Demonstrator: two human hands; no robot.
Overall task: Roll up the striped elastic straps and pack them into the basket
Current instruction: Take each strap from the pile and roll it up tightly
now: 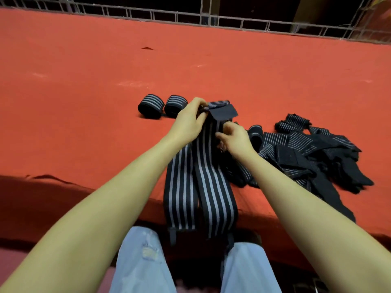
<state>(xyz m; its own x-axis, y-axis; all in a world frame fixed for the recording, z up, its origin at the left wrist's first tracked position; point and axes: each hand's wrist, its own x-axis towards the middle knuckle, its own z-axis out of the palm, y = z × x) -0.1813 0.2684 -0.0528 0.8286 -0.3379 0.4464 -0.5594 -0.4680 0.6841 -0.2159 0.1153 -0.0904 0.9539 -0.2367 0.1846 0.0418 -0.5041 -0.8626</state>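
Note:
A long black strap with grey stripes [203,182] is lifted above the red table and folded double, its two lengths hanging down over the front edge toward my lap. My left hand [188,121] grips the strap's top end, where a plain black flap [223,112] sticks out. My right hand [236,138] pinches the strap's right edge just below that flap. Two rolled straps [150,105] [175,104] lie side by side on the table just left of my left hand. No basket is in view.
A loose heap of unrolled striped straps [306,149] lies on the red table [84,92] to the right of my hands. A wire grid fence [211,17] runs along the table's far edge. My legs in light jeans [143,261] are below the front edge.

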